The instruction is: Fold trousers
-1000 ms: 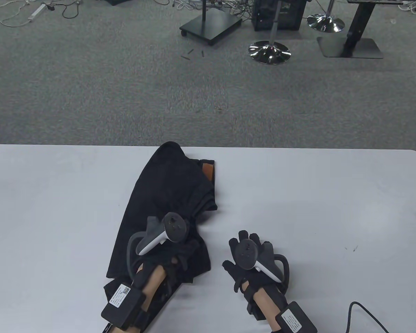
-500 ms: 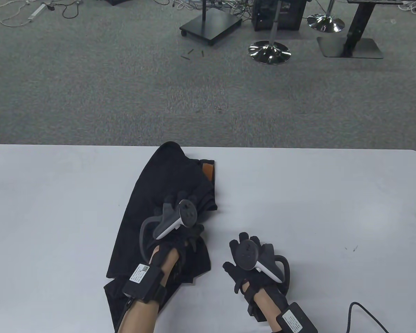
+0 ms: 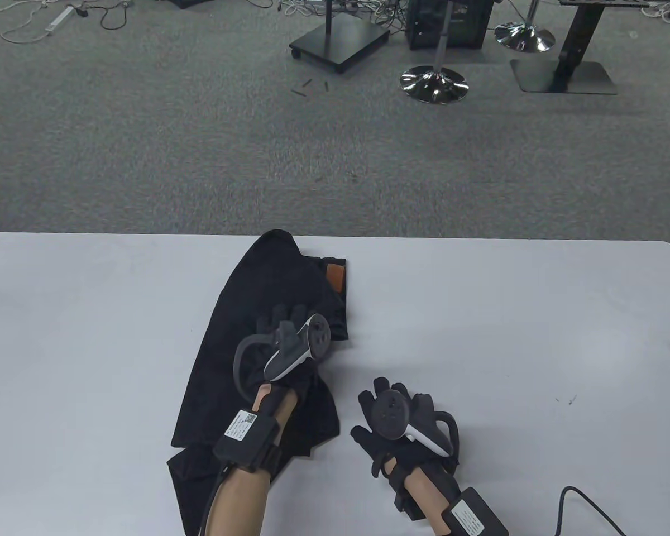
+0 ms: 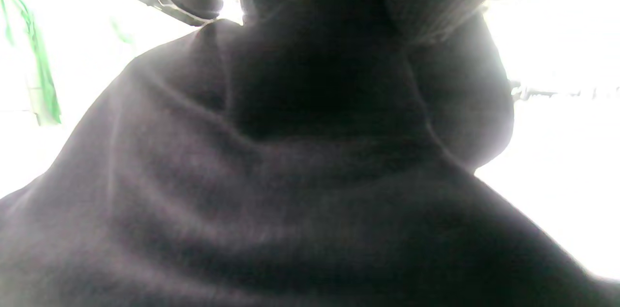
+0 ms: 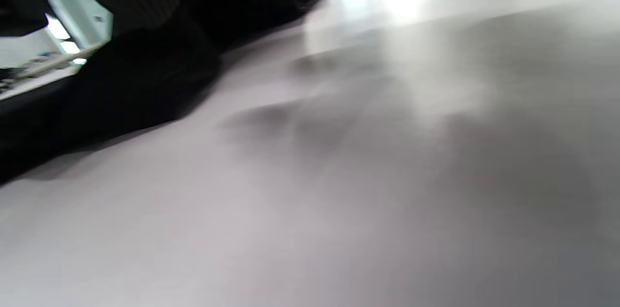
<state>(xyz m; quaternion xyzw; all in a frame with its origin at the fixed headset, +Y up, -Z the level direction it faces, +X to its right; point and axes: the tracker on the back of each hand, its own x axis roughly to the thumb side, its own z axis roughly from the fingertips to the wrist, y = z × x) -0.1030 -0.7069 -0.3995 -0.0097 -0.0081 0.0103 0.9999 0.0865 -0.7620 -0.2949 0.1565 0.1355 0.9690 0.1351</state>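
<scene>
Trousers (image 3: 268, 312), black, half-folded at table (image 3: 536, 312) centre-left, look soft & floppy w/ a thicker waistband, so I'd grab hems/edges; my left hand (image 3: 290, 340) rests flat on them, fingers spread, right hand (image 3: 396, 419) spread on bare table beside.

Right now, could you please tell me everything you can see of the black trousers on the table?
The trousers are black, of soft matte cloth, lying partly folded in overlapping layers on the white table, running from its far edge toward the near edge. An orange-brown patch shows at the far right corner. The cloth is creased and bunched near the middle. The left hand rests on top of them, fingers spread on the fabric. The right hand lies on the bare table beside them, not touching.
</scene>
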